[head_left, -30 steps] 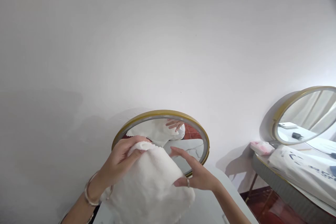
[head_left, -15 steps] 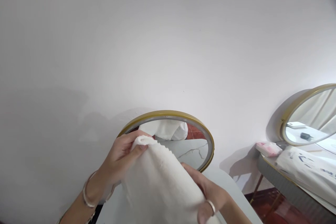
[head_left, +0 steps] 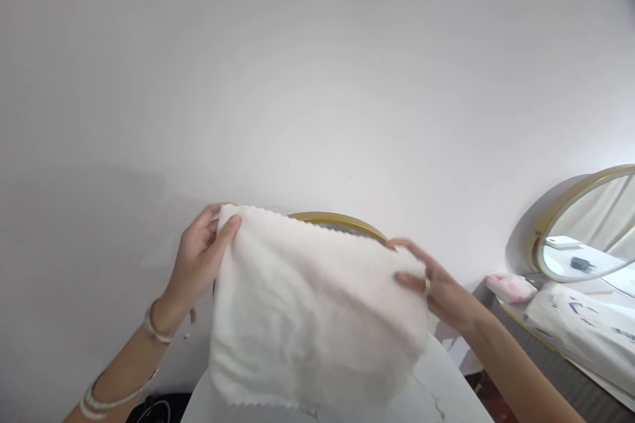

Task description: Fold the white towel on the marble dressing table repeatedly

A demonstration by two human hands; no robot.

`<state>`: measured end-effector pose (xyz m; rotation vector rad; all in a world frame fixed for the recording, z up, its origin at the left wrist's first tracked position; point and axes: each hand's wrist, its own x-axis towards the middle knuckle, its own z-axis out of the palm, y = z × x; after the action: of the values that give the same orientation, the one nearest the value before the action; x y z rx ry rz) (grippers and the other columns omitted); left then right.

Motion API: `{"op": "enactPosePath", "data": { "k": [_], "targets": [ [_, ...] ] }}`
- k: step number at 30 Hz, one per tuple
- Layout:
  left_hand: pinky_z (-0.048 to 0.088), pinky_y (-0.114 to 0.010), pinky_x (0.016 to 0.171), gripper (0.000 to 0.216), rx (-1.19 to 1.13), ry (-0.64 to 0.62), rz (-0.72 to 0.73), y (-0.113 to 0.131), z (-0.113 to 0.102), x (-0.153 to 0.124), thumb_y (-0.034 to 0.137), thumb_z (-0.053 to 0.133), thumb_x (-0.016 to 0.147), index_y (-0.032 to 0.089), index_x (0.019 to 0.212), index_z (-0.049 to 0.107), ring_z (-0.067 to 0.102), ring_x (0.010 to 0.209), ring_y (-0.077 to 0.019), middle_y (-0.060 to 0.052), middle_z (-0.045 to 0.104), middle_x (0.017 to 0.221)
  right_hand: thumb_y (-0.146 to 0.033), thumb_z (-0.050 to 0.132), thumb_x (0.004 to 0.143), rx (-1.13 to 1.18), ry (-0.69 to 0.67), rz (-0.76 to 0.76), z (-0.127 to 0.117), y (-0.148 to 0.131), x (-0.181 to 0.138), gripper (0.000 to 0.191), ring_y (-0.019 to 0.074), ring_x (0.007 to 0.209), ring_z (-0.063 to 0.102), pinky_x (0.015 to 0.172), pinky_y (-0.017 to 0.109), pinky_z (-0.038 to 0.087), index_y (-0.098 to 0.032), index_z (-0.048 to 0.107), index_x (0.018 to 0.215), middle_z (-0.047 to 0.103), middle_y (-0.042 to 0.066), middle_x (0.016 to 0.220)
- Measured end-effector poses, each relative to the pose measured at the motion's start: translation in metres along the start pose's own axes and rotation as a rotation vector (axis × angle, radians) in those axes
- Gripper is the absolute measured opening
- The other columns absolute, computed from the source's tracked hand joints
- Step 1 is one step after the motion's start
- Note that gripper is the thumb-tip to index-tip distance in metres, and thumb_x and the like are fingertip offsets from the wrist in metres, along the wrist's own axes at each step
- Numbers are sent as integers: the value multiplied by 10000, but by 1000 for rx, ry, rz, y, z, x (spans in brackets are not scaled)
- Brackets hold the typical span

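Head view: The white cloth (head_left: 317, 317) hangs spread between both hands above the table (head_left: 444, 373), covering the table's far edge from sight. Its scalloped upper edge slopes down from left to right. Contact between the lower edge and the tabletop cannot be determined.

The left hand (head_left: 201, 251) grips the upper left corner of the cloth, thumb in front, fingers behind. The right hand (head_left: 439, 291) grips near the upper right corner, thumb on the front face; the firmness of this hold cannot be determined.

The round mirror (head_left: 337, 218) stands behind the cloth; only parts of its gold rim show. On the side table (head_left: 555, 353), a pink-and-white pack (head_left: 510, 287) lies at the left end, beside a printed white fabric item (head_left: 585, 314).

Possible faults:
- Corner slip: a loose right thumb could release the cloth and let that side collapse.
- Snagging: moving the cloth toward the wall could catch its upper edge on the mirror rim.
- Creasing: unequal pull or height between the hands could skew the cloth and deepen its diagonal folds.
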<state>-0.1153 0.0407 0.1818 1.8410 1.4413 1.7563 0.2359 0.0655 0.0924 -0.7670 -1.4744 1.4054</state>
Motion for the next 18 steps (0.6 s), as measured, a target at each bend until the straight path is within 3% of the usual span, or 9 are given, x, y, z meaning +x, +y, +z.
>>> {"op": "enactPosePath", "data": {
  "k": [2,4,7,10,13,15,17,18],
  "targets": [
    [374,-220,408,264,28,62,97,-6,3,20,449,616,809,261,967,519,452,453,-98,44,607,714,-367,743,737,39,84,-144,-2,-25,23,513,165,758,632,561,251,514,-376,450,1158,610,-8,989],
    [387,-222,443,123,155,113,240,-16,10,41,352,566,831,231,850,550,397,441,-61,13,641,884,-340,755,699,15,166,-299,-3,-41,50,510,160,757,629,557,251,511,-361,447,1105,596,-9,1006],
    [474,-256,599,236,376,16,335,-34,24,61,243,446,840,196,695,626,491,541,-80,-17,655,948,-324,732,666,-142,337,-439,-9,-41,89,427,161,802,619,605,286,524,-303,498,1023,545,24,1164],
    [513,-345,798,338,548,-98,374,-47,37,57,226,367,871,190,839,702,627,862,-187,-68,669,982,-277,644,706,-401,517,-512,-17,-17,113,298,172,869,598,731,353,528,-256,575,996,527,59,1204],
    [414,-520,1002,387,810,-72,549,-50,50,38,361,376,917,156,945,704,445,1280,-336,-149,506,1371,-192,489,782,-708,591,-603,-18,7,115,195,212,955,583,779,403,508,-231,651,885,525,94,1229],
    [350,-569,1058,477,923,-77,637,-48,59,28,488,407,915,125,1078,669,325,1371,-374,-180,397,1469,-146,393,830,-912,665,-690,-9,13,110,288,267,1095,537,826,459,482,-230,667,860,510,105,1286],
    [394,-517,1046,553,934,-134,676,-46,69,24,510,374,934,115,1276,554,391,1344,-330,-187,449,1434,-151,348,890,-1074,664,-783,8,12,103,336,289,1205,472,904,499,441,-241,652,1002,521,102,1311],
    [431,-481,1018,545,923,-168,688,-45,73,24,478,341,956,137,1359,476,453,1302,-297,-166,496,1400,-183,351,921,-1140,602,-812,18,9,101,333,280,1217,468,934,494,430,-250,616,1111,537,98,1308]
  ]
}}
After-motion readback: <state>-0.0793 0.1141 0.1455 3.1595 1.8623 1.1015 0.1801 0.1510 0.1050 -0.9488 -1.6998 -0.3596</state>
